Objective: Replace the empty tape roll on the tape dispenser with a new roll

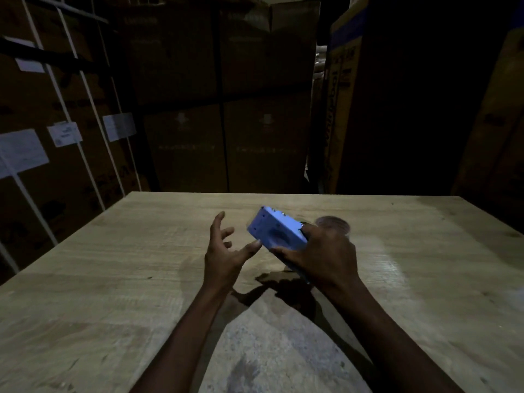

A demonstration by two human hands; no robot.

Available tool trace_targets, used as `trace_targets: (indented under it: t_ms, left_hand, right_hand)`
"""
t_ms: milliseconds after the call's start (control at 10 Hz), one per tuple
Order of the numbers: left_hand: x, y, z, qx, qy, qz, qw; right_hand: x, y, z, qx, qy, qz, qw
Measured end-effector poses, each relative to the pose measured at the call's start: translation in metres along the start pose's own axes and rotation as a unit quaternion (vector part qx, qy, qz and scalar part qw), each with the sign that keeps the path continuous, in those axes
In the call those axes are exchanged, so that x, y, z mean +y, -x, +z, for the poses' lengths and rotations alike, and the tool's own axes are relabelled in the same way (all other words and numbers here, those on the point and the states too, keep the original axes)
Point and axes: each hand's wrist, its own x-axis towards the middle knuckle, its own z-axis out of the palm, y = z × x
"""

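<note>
A blue tape dispenser point(276, 231) is held tilted above the wooden table point(141, 265), its flat blue side facing me. My right hand point(323, 256) grips it from the right and below. My left hand point(224, 251) hovers just left of the dispenser with fingers spread, thumb tip close to its lower edge, holding nothing. A blurred brown tape roll point(333, 224) lies on the table right behind my right hand, partly hidden by it.
Tall cardboard boxes point(221, 95) stand stacked behind the table's far edge. Strapped boxes with white labels point(65, 134) fill the left side. More dark boxes point(425, 109) rise at the right. The scene is dim.
</note>
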Motion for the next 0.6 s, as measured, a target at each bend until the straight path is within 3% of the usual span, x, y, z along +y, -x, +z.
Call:
trace_targets:
  t_ms: [100, 200, 400, 500, 600]
  left_hand:
    - [-0.006, 0.001, 0.001, 0.040, -0.189, 0.047, 0.980]
    - [-0.011, 0.003, 0.000, 0.031, -0.285, 0.054, 0.957]
    - [-0.012, 0.007, -0.001, 0.016, -0.339, 0.034, 0.940]
    - [-0.007, 0.009, 0.000, 0.005, -0.342, 0.060, 0.938]
    - [-0.003, 0.004, 0.001, 0.003, -0.326, 0.088, 0.941]
  right_hand:
    - [0.001, 0.007, 0.013, 0.008, 0.082, -0.084, 0.993]
    - [-0.002, 0.012, 0.023, 0.010, 0.109, -0.099, 0.989]
    - [-0.005, 0.016, 0.025, 0.000, 0.135, -0.126, 0.983]
    - [-0.005, 0.010, 0.017, -0.029, 0.084, -0.103, 0.991]
    - [0.004, -0.003, 0.012, -0.003, 0.057, -0.062, 0.996]
